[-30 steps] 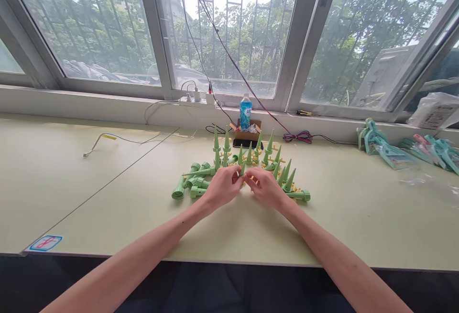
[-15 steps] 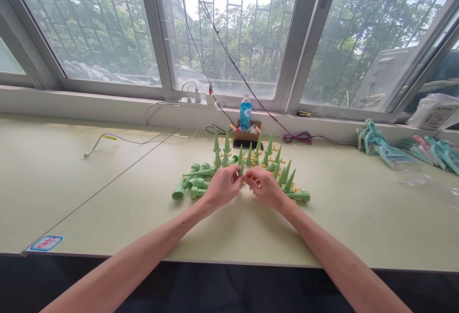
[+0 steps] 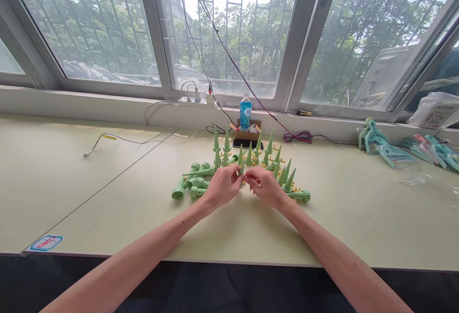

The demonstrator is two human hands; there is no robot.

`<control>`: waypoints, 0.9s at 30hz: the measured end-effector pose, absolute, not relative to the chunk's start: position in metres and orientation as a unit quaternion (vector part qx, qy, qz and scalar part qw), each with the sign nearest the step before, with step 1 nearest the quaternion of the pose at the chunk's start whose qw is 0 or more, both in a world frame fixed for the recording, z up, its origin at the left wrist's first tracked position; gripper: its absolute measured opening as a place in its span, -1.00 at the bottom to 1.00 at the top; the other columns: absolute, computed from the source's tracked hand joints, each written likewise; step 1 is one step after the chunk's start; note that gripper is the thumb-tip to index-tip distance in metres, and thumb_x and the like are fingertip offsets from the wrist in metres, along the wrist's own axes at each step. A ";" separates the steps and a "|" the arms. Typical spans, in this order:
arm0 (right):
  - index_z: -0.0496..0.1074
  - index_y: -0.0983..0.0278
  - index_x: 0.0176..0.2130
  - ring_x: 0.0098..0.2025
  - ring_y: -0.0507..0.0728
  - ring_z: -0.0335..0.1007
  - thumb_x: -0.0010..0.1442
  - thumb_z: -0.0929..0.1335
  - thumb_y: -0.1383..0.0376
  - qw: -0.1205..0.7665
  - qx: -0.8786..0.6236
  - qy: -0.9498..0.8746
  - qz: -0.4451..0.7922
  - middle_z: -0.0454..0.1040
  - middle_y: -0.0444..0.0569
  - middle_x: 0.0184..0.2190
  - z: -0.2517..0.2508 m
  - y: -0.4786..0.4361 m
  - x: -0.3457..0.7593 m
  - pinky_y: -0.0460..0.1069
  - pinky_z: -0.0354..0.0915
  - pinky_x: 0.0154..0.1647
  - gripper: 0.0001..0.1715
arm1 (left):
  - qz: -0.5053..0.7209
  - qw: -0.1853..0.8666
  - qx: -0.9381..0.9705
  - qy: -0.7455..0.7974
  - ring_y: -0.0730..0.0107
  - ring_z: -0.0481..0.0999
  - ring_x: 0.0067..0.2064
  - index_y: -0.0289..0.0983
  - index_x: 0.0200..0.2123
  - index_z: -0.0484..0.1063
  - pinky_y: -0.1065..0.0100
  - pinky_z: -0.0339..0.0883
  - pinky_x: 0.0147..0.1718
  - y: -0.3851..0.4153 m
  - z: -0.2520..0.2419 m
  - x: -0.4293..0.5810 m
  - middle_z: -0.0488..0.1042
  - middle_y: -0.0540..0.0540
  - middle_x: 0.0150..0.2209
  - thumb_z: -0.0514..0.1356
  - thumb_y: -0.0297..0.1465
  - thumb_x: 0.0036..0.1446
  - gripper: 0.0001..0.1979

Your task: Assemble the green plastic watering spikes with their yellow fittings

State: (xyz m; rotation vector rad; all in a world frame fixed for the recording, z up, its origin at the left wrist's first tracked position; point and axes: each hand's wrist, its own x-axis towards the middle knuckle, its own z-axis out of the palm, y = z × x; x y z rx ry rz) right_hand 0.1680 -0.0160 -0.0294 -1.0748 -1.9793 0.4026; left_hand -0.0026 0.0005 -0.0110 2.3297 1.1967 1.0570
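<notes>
My left hand [image 3: 224,183] is closed around a green plastic watering spike [image 3: 242,167], its pointed end up. Against the side of this spike, the fingertips of my right hand [image 3: 266,186] are pinched together; whatever they hold is hidden. Left of my hands lie several loose green spikes [image 3: 178,189] with ribbed caps. More spikes stand upright behind them, such as a tall one [image 3: 269,143] at the back right. Small yellow valve pieces [image 3: 294,188] lie among the spikes by my right hand, close to a lying spike [image 3: 303,196].
Behind the spikes, a phone [image 3: 265,145] lies before a small cardboard box [image 3: 247,134] and a blue-labelled bottle [image 3: 245,112]. Coiled wires [image 3: 299,137] rest near the windowsill. Bagged teal tools [image 3: 390,150] lie far right. A white cable [image 3: 132,140] crosses the table's left side.
The fingers of my right hand have shifted slightly at the spike. My left hand and the spike in it stay in place.
</notes>
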 end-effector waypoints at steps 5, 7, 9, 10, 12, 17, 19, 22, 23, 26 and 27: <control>0.37 0.26 -0.36 -0.48 0.03 0.25 0.25 0.24 0.39 0.410 -0.433 -0.788 0.154 0.34 -0.10 -0.45 -0.028 -0.016 0.168 -0.06 0.22 -0.40 -0.83 | 0.368 0.157 0.814 0.421 0.49 0.18 -0.55 -0.24 -0.54 0.13 0.43 0.06 -0.53 0.000 -0.010 -0.002 0.27 0.07 -0.61 0.10 -0.31 0.15 -0.73; 0.36 0.26 -0.37 -0.47 0.03 0.25 0.25 0.24 0.39 0.408 -0.434 -0.789 0.152 0.34 -0.10 -0.46 -0.028 -0.015 0.168 -0.06 0.21 -0.40 -0.83 | 0.368 0.159 0.814 0.421 0.49 0.17 -0.55 -0.24 -0.54 0.13 0.43 0.06 -0.53 0.000 -0.010 -0.002 0.26 0.07 -0.62 0.10 -0.32 0.15 -0.73; 0.35 0.26 -0.37 -0.47 0.03 0.24 0.25 0.23 0.38 0.408 -0.433 -0.790 0.151 0.34 -0.10 -0.46 -0.028 -0.015 0.168 -0.06 0.20 -0.40 -0.83 | 0.368 0.163 0.814 0.419 0.50 0.17 -0.55 -0.24 -0.54 0.13 0.43 0.06 -0.53 -0.001 -0.010 -0.002 0.26 0.08 -0.62 0.10 -0.32 0.15 -0.74; 0.34 0.26 -0.38 -0.47 0.03 0.24 0.25 0.23 0.38 0.407 -0.433 -0.790 0.151 0.34 -0.10 -0.46 -0.029 -0.015 0.168 -0.06 0.19 -0.41 -0.83 | 0.367 0.164 0.814 0.418 0.49 0.16 -0.55 -0.24 -0.54 0.14 0.43 0.06 -0.54 0.000 -0.010 -0.002 0.26 0.08 -0.62 0.10 -0.32 0.15 -0.74; 0.33 0.26 -0.39 -0.47 0.03 0.23 0.26 0.23 0.37 0.406 -0.433 -0.790 0.150 0.34 -0.11 -0.47 -0.029 -0.015 0.168 -0.07 0.18 -0.41 -0.82 | 0.368 0.166 0.815 0.416 0.49 0.15 -0.56 -0.24 -0.54 0.15 0.43 0.05 -0.54 0.000 -0.010 -0.002 0.25 0.08 -0.62 0.10 -0.32 0.15 -0.75; 0.33 0.26 -0.38 -0.47 0.02 0.22 0.26 0.24 0.37 0.404 -0.436 -0.790 0.150 0.35 -0.11 -0.47 -0.029 -0.016 0.168 -0.07 0.16 -0.40 -0.83 | 0.365 0.170 0.815 0.417 0.49 0.15 -0.56 -0.24 -0.53 0.17 0.43 0.04 -0.54 0.000 -0.010 -0.002 0.26 0.07 -0.62 0.10 -0.32 0.14 -0.76; 0.33 0.26 -0.39 -0.47 0.02 0.22 0.25 0.24 0.37 0.400 -0.439 -0.790 0.149 0.35 -0.12 -0.48 -0.029 -0.016 0.168 -0.07 0.16 -0.40 -0.83 | 0.364 0.172 0.814 0.418 0.49 0.15 -0.56 -0.24 -0.53 0.17 0.43 0.04 -0.54 0.000 -0.010 -0.002 0.26 0.07 -0.62 0.10 -0.32 0.14 -0.76; 0.33 0.27 -0.39 -0.47 0.02 0.22 0.26 0.24 0.37 0.397 -0.440 -0.791 0.149 0.36 -0.12 -0.48 -0.028 -0.016 0.168 -0.07 0.16 -0.40 -0.83 | 0.364 0.174 0.814 0.417 0.49 0.15 -0.56 -0.24 -0.53 0.17 0.43 0.05 -0.53 0.000 -0.010 -0.002 0.26 0.07 -0.62 0.10 -0.32 0.14 -0.76; 0.33 0.27 -0.38 -0.48 0.02 0.22 0.26 0.24 0.37 0.397 -0.439 -0.792 0.149 0.36 -0.12 -0.48 -0.028 -0.016 0.168 -0.07 0.16 -0.40 -0.83 | 0.362 0.175 0.815 0.418 0.49 0.15 -0.56 -0.24 -0.53 0.17 0.43 0.05 -0.53 0.000 -0.010 -0.002 0.26 0.08 -0.62 0.10 -0.33 0.14 -0.76; 0.33 0.27 -0.38 -0.48 0.02 0.22 0.26 0.24 0.37 0.397 -0.439 -0.792 0.150 0.36 -0.12 -0.49 -0.028 -0.016 0.168 -0.07 0.15 -0.40 -0.83 | 0.359 0.175 0.815 0.420 0.49 0.15 -0.55 -0.24 -0.53 0.18 0.43 0.05 -0.53 -0.001 -0.010 -0.002 0.26 0.07 -0.62 0.10 -0.34 0.14 -0.77; 0.33 0.27 -0.38 -0.48 0.02 0.22 0.26 0.24 0.37 0.396 -0.439 -0.792 0.150 0.36 -0.13 -0.49 -0.028 -0.016 0.168 -0.07 0.15 -0.40 -0.83 | 0.359 0.174 0.815 0.421 0.49 0.15 -0.55 -0.24 -0.53 0.18 0.43 0.05 -0.53 -0.001 -0.010 -0.002 0.26 0.08 -0.62 0.10 -0.34 0.14 -0.77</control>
